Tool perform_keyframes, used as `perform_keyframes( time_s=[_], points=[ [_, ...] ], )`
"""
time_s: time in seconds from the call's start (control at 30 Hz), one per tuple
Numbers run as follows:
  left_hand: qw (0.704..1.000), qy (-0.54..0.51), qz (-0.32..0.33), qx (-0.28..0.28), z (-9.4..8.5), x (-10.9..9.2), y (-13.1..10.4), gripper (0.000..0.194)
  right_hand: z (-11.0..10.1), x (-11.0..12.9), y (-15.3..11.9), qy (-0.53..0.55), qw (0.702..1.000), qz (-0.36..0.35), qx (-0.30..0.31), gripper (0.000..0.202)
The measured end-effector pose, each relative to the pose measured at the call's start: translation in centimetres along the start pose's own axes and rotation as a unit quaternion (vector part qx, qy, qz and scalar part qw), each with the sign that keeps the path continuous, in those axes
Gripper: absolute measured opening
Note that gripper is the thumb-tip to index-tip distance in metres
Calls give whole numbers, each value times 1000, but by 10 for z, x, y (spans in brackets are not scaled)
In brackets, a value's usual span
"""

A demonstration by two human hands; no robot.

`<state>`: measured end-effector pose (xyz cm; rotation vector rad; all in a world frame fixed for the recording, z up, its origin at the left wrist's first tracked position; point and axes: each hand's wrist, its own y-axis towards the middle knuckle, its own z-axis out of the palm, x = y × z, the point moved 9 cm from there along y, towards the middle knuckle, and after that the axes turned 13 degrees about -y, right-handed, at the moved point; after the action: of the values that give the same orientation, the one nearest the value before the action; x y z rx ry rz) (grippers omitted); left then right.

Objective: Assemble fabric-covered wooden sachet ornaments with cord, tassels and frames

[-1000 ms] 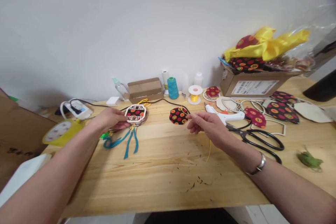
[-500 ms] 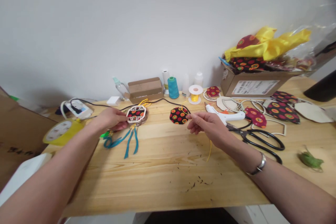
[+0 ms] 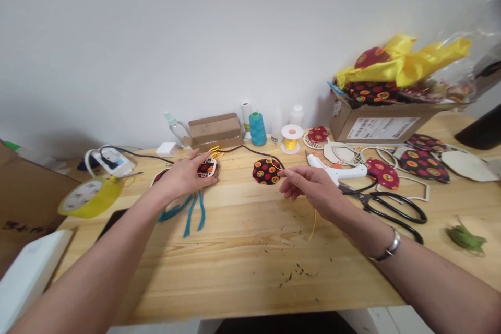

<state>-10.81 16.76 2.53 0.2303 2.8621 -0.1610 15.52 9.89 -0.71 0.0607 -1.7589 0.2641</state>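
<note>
My left hand (image 3: 187,173) lies over a framed ornament (image 3: 207,168) with patterned dark fabric and a pale lattice border, fingers stretched out across it. Part of another dark patterned piece (image 3: 157,176) shows just left of that hand. Teal tassels (image 3: 193,214) hang toward me below the ornament, and yellow loops (image 3: 215,152) stick out above it. Between thumb and fingertips, my right hand (image 3: 303,182) pinches a thin yellow cord (image 3: 313,224), whose tail trails down over the table. Beside its fingertips rests a round black fabric piece (image 3: 265,172) with red and orange flowers.
Behind stand a yellow cord spool (image 3: 290,141), a teal thread cone (image 3: 257,129) and a brown open box (image 3: 215,133). To the right are a glue gun (image 3: 340,173), black-handled scissors (image 3: 391,209) and a full carton (image 3: 379,125). Yellow tape (image 3: 94,198) sits left.
My left hand has moved from the ornament's left edge to lie across its top, covering most of it. My right hand holds the yellow cord in nearly the same place.
</note>
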Motion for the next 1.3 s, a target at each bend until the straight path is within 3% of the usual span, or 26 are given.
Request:
perform_keyframes(
  time_s=[0.1, 0.37, 0.63, 0.9, 1.17, 1.3],
  points=[
    [999, 21, 19, 40, 9, 1, 5, 76, 0, 0, 0, -6, 1000, -3, 0, 35],
    [997, 23, -28, 67, 10, -4, 4, 72, 0, -1, 1, 2, 1000, -7, 6, 34],
    [997, 21, -54, 48, 9, 1, 4, 72, 1, -2, 2, 0, 1000, -4, 8, 33],
    [998, 15, -41, 43, 8, 3, 2, 69, 3, -1, 2, -17, 1000, 7, 13, 33],
    [998, -21, 9, 52, 13, 10, 6, 79, 5, 0, 2, -19, 1000, -1, 21, 31],
    [999, -4, -8, 33, 8, 14, 4, 80, 6, -1, 2, -31, 999, 7, 21, 30]
  ],
)
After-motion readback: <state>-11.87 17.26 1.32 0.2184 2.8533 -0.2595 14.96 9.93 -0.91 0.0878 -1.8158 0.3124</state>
